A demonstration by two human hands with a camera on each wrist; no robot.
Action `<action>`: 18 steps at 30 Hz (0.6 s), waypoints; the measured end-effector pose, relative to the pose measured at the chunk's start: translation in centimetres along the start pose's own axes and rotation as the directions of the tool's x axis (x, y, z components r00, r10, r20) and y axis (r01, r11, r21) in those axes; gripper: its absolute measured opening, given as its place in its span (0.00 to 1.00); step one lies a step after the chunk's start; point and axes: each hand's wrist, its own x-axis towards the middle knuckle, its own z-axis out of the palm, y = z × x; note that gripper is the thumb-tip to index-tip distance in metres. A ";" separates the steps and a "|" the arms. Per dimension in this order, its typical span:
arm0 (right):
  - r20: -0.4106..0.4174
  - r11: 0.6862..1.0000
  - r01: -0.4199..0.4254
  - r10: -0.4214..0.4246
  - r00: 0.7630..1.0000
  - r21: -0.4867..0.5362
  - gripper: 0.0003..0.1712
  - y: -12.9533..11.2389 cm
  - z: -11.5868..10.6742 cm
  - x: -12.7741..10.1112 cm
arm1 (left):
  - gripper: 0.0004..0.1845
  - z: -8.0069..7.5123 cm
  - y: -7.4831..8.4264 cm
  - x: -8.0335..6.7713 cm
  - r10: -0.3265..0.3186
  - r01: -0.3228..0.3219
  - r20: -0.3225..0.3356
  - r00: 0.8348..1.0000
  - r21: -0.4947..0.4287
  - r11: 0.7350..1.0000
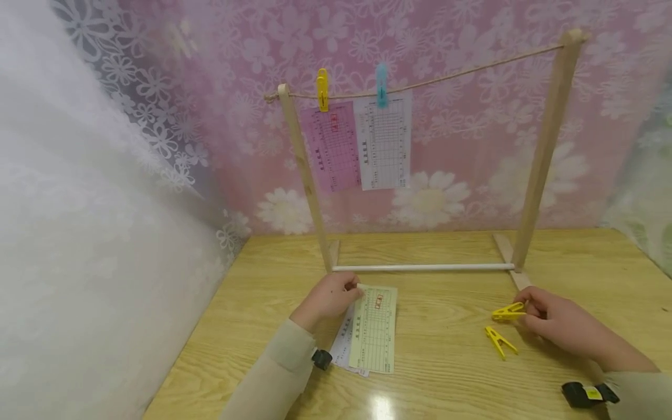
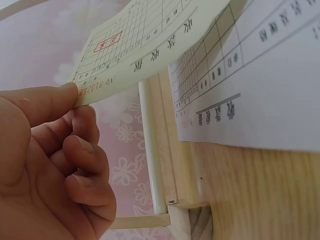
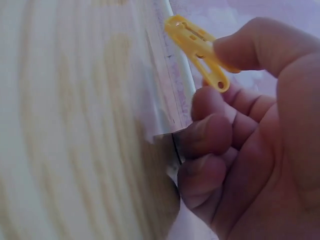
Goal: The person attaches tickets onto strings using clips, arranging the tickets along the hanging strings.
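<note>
My left hand [image 1: 331,296] pinches a corner of a pale yellow-green printed slip [image 1: 375,329] between thumb and fingers; the left wrist view shows the slip [image 2: 145,40] raised off the sheet below. Under it lies a whitish slip [image 1: 343,344] on the table, partly covered. On the right, my right hand [image 1: 564,324] holds a yellow clothespin [image 1: 507,312] between thumb and fingertip, and the right wrist view shows this clothespin [image 3: 197,52] up close. Just in front of that hand a second yellow clothespin [image 1: 501,343] rests on the wooden tabletop.
Behind the hands stands a wooden frame with a left post [image 1: 304,175], a right post [image 1: 546,151] and a white bottom rod [image 1: 425,268]. From its rope [image 1: 472,69] hang a pink slip [image 1: 333,149] under a yellow clothespin [image 1: 322,90] and a white slip [image 1: 385,146] under a blue clothespin [image 1: 381,86].
</note>
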 end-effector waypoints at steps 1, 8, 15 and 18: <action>-0.013 1.000 0.009 -0.009 1.000 0.006 0.14 0.0 0.0 -0.1 | 0.07 0.0 0.1 0.0 -0.001 0.001 -0.004 1.000 0.002 1.000; -0.057 0.992 0.076 -0.070 0.996 0.103 0.13 -0.1 -0.2 -0.3 | 0.08 -0.2 0.6 -0.3 0.022 -0.022 -0.017 1.000 0.015 1.000; -0.039 0.976 0.071 -0.064 0.997 0.205 0.15 -0.7 -0.4 -0.3 | 0.08 -0.2 0.5 -0.3 0.033 -0.033 -0.030 0.999 0.011 0.999; -0.054 0.976 0.072 -0.062 0.997 0.204 0.16 -1.0 -0.5 -0.3 | 0.08 -0.2 0.6 -0.4 0.038 -0.038 -0.030 0.999 0.008 0.999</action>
